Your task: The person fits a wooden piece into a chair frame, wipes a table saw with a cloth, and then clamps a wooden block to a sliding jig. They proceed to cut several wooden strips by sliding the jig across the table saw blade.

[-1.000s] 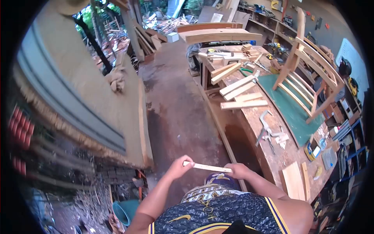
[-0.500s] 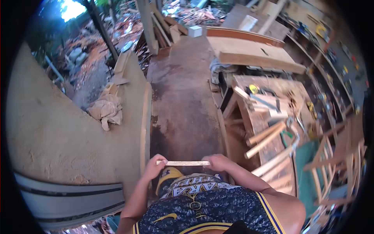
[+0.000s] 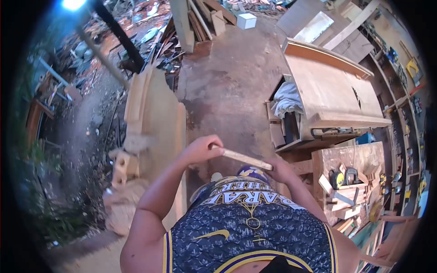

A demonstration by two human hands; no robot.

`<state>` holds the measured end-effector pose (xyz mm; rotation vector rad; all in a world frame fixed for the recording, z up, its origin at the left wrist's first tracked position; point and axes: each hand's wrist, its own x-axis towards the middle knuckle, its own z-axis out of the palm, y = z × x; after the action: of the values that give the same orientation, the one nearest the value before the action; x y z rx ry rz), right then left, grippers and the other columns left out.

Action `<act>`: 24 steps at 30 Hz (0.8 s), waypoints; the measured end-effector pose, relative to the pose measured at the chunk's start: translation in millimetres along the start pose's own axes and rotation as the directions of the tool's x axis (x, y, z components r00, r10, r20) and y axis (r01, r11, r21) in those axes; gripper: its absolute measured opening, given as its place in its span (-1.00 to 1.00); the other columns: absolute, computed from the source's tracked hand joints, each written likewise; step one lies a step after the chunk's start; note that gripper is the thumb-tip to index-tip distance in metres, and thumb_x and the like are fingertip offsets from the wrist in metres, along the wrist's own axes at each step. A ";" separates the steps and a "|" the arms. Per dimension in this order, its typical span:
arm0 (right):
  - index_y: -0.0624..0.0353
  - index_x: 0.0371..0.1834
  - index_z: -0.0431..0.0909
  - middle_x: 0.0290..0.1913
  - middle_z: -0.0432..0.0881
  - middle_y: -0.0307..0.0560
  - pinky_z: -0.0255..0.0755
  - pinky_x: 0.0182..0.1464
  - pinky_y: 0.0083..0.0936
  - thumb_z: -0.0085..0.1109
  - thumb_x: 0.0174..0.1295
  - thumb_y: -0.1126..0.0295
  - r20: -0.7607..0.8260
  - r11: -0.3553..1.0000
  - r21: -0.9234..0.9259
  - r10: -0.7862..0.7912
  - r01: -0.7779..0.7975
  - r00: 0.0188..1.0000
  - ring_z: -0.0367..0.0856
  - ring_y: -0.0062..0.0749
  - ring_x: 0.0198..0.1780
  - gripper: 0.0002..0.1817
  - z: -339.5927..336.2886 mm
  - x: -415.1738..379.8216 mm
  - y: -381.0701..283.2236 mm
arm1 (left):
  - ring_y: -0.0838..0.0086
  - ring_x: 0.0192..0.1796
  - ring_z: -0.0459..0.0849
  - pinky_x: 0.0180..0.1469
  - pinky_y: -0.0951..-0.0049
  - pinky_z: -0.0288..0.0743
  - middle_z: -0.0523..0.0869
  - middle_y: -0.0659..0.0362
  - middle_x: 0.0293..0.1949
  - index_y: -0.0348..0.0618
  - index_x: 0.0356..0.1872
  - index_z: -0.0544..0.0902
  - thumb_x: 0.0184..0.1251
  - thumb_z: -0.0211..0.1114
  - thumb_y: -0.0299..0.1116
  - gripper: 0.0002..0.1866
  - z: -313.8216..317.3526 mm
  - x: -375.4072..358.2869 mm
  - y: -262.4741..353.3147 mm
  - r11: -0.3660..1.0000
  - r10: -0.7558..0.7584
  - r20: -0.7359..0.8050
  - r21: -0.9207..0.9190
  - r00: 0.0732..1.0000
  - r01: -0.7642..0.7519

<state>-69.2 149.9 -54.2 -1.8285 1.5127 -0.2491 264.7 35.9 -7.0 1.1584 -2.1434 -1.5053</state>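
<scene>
A short, pale wooden strip [image 3: 243,158] spans the gap between my two hands, just in front of the patterned jersey. My left hand [image 3: 205,149] is closed around its left end, fingers curled over the top. At the lower right end, my right hand [image 3: 280,170] grips the strip, partly hiding that tip. The piece slants down from left to right above the floor.
On the right, a workbench [image 3: 334,154] holds a yellow tape measure [image 3: 337,179] and wood offcuts. Beyond it stands a large wooden panel piece [image 3: 337,88], with a pale cloth [image 3: 288,98] beside it. A wood-topped ledge [image 3: 161,104] runs along the left. A white box [image 3: 246,21] sits ahead.
The view has moved forward along the floor, bringing the workbench and panel nearer. My left hand has risen, so the strip has gone from nearly level to tilted. Both hands still hold it.
</scene>
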 end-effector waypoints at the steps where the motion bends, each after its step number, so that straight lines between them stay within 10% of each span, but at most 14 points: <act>1: -0.04 -0.04 0.61 -0.12 0.66 -0.01 0.48 -0.07 -0.23 0.29 0.15 0.29 -0.045 0.999 0.011 0.049 -0.049 0.998 0.62 0.00 -0.05 -0.71 -16.1 24.9 0.3 | 0.53 -0.26 0.55 -0.17 0.47 0.43 0.63 0.20 -0.33 -0.18 -0.19 0.62 0.28 0.33 -0.20 -0.74 -21.3 33.9 4.0 1.000 -0.006 0.023 0.018 1.000 0.005; 16: -0.10 -0.20 0.64 -0.24 0.70 -0.02 0.49 -0.15 -0.06 0.22 0.15 0.12 -0.014 0.999 -0.037 0.026 -0.026 1.000 0.65 0.02 -0.16 -0.78 -260.8 472.2 89.7 | 0.48 -0.22 0.56 -0.07 0.47 0.44 0.61 0.17 -0.32 -0.29 -0.25 0.59 0.20 0.30 -0.38 -0.81 -264.3 423.9 -59.0 0.999 -0.037 -0.283 0.020 0.959 0.045; 24: 0.06 -0.15 0.60 -0.18 0.67 0.05 0.47 -0.06 -0.05 0.19 0.19 -0.10 -0.372 0.993 0.006 0.112 -0.119 0.921 0.62 0.06 -0.08 -0.55 -361.1 583.8 115.6 | 0.55 -0.14 0.54 -0.01 0.58 0.43 0.55 0.21 -0.22 -0.22 -0.02 0.47 0.18 0.46 -0.19 -0.52 -369.1 688.9 -77.6 0.796 0.152 -0.160 -0.565 0.975 -0.217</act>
<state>-197.4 -534.3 -45.0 -1.7651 1.8792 -0.5533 87.8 -727.1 -66.6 0.7606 -1.4940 -1.7752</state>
